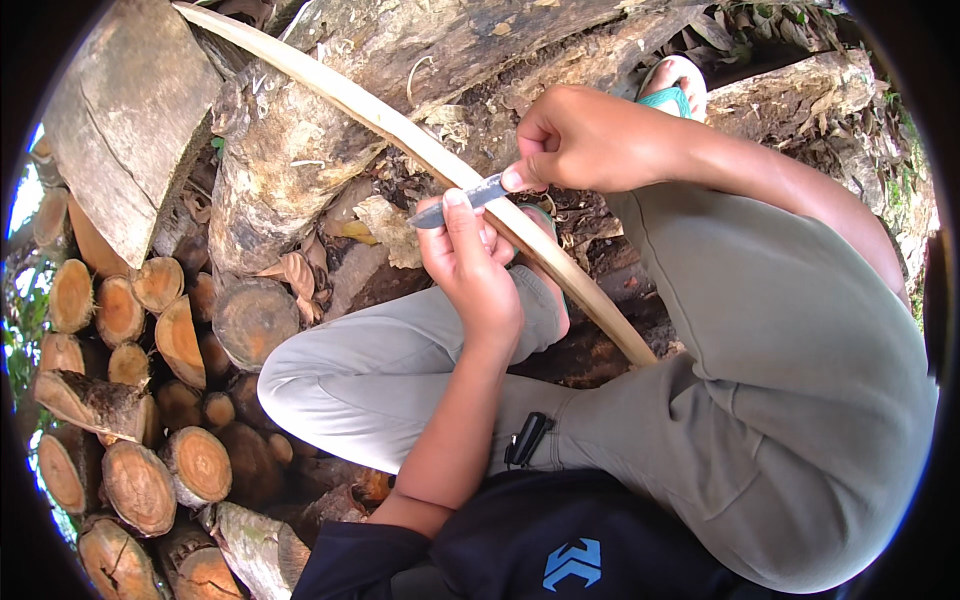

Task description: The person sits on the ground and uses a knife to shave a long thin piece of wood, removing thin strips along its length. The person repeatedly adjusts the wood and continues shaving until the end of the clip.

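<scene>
- Knife [458, 204] work on a long, pale wooden strip [330, 88]: judging as under way, with the blade lying across the strip about mid-length.
- Showing pale and even along the stretch beyond the fingertips, toward the big log [300, 150]; judging that part as already worked, though not confirming it.
- Running back under the wrists toward the lap; finding no way to tell how much of that stretch is left to do.
- Seeing no shavings clearly among the leaf litter beneath the fingers.
- Left hand [470, 270]: curling closed around the strip from below, thumb reaching up and pressing on the back of the blade.
- Right hand [590, 140]: closing tight, fingertips pinching the handle end of the knife just above the strip; handle itself hiding inside the grip.
- Blade tip pointing away from the right fingertips, past the left thumb.
- Noting grey trousers [760, 350] directly below both hands, and a sandalled foot [675, 90] just beyond the right knuckles.
- Noting a stack of cut logs [130, 400] standing well apart from the left fingers, on the outer side.
</scene>
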A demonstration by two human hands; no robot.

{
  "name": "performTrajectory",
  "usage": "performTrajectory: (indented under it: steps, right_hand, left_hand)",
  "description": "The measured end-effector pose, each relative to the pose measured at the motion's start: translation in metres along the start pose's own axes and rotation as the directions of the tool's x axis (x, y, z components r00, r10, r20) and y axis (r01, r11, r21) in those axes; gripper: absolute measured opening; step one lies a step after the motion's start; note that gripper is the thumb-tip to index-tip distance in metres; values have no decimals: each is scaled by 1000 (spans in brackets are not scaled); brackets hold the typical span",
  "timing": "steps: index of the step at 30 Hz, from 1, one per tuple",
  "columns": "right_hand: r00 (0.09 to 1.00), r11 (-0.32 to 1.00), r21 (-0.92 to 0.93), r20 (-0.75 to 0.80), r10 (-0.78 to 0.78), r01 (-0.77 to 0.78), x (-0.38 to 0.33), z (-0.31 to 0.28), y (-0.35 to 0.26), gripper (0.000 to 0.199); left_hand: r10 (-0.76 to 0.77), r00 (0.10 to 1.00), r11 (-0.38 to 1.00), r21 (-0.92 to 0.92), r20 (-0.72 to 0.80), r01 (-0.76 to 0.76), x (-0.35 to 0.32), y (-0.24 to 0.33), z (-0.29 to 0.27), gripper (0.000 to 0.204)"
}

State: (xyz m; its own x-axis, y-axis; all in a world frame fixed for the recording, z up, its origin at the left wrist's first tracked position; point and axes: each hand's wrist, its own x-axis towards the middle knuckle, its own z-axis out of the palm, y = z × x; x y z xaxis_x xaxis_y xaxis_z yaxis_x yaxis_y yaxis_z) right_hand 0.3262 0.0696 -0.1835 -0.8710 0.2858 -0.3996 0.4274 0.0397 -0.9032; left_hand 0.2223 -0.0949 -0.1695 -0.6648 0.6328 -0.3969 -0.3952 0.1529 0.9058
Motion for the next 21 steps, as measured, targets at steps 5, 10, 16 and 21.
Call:
performTrajectory:
  steps: [5,10,16,21]
  right_hand:
    - [1000,999,30,-20,18,-18,2,1,-4,39]
    - [1000,1000,16,-29,9,-9,4,0,-6,37]
    - [998,999,8,-45,-37,37,14,0,-10,36]
    - [986,994,-4,-128,-107,108,31,1,-8,36]
  left_hand:
    - [-6,1000,1000,-6,8,6,5,2,-1,21]
    - [22,1000,999,39,5,-22,7,3,-2,21]
    - [60,998,992,110,-29,-57,18,6,-7,21]
    - [31,999,989,144,-20,-28,31,21,-8,21]
